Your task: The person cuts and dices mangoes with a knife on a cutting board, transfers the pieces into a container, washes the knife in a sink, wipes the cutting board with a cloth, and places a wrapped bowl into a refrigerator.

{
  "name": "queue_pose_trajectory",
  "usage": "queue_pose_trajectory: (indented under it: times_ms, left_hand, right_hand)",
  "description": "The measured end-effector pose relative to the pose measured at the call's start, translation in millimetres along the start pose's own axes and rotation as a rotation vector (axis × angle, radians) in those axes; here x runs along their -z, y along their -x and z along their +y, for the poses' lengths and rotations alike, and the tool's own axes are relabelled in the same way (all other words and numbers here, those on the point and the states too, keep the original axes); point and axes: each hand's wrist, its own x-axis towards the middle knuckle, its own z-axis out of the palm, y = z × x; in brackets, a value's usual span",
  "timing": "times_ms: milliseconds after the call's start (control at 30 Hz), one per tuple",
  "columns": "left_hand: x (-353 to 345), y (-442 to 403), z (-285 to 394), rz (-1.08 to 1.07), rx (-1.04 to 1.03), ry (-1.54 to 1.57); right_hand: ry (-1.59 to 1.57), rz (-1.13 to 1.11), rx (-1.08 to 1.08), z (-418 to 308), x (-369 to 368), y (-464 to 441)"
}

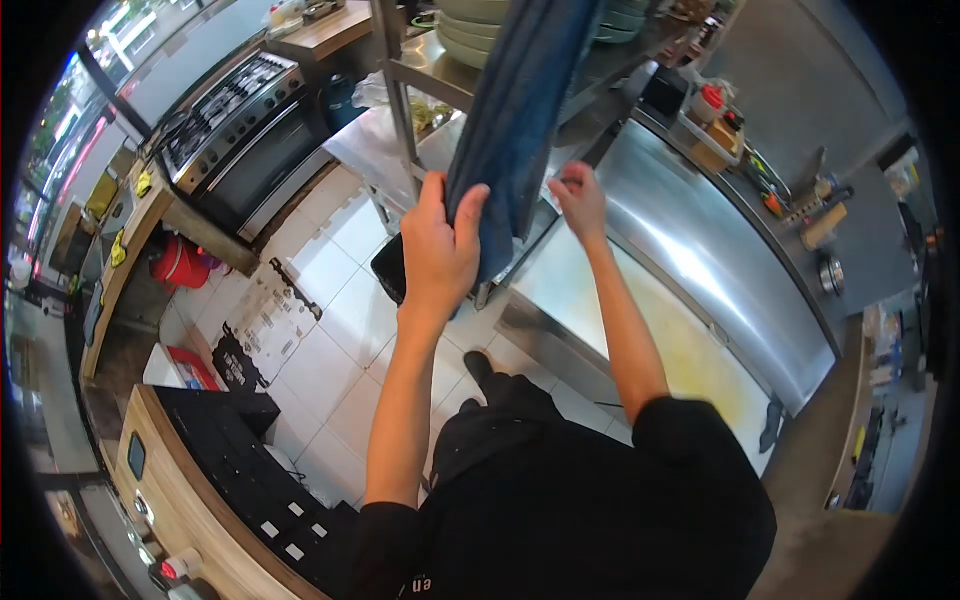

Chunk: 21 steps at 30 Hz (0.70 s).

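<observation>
A long piece of dark blue denim-like cloth (515,110) hangs in front of me from the top of the view, folded lengthwise. My left hand (440,240) grips its near left edge, with the thumb lying over the fabric. To the right of the cloth is my right hand (582,203), its fingers curled together close to the metal shelf. Whether anything small sits in those fingers is too hard to make out. Behind the cloth stands a metal shelf rack (432,82) bearing stacked pale green bowls (468,42).
A stainless steel counter with a curved lid (690,245) and a white board (690,365) lies to my right. Far left stands a gas stove (240,130), with a red bucket (182,262) nearby. A wooden counter (185,500) is at lower left. White tiles (320,380) cover the floor.
</observation>
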Motion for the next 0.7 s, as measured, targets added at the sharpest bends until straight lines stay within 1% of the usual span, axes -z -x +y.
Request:
queue_pose_trajectory:
  times_ms: [67,100,167,200,267,300,367,400,467,500,533,567,600,633,700]
  left_hand:
    - [5,7,0,0.041,0.025,0.062]
    - [6,11,-2,0.034,0.022,0.035]
    - [6,19,-16,0.002,-0.034,-0.069]
    - [8,20,-19,-0.002,-0.086,-0.097]
    - [15,18,-17,-0.082,-0.113,-0.073]
    - [14,15,-20,-0.053,-0.101,-0.089]
    - [17,6,-29,-0.029,-0.171,-0.048]
    - [15,3,-43,-0.011,-0.193,-0.094]
    - [10,-9,-54,0.064,-0.206,-0.128]
    - [6,-7,-66,0.031,-0.176,-0.13]
    - [0,-1,-83,-0.006,-0.149,-0.125]
    - [-6,8,-99,-0.019,-0.163,-0.11]
    - [-13,19,-117,-0.041,-0.181,-0.09]
    - [-20,33,-136,-0.094,-0.154,-0.163]
    - [-23,56,-165,-0.191,-0.081,-0.194]
  right_hand:
    - [0.493,0.056,0.437,35,-44,-63]
    - [0.525,-0.066,0.472,98,-57,-93]
    - [0.216,-0.333,0.184,112,-90,-106]
    - [0.175,-0.364,0.104,108,-97,-99]
    - [0.162,-0.242,0.091,86,-92,-74]
    - [0.153,-0.164,0.099,73,-83,-60]
    - [0.112,0.036,0.133,46,-58,-33]
    - [0.077,0.136,0.149,28,-46,-20]
    - [-0.014,0.319,0.239,-14,-20,9]
    - [-0.045,0.385,0.317,-35,-8,18]
    - [-0.078,0.398,0.428,-51,-3,27]
    - [-0.176,0.292,0.578,-71,-6,35]
    - [-0.381,0.136,0.679,-96,-20,43]
    - [-0.586,-0.043,0.752,-121,-35,51]
    - [-0.541,0.026,0.262,-173,-100,75]
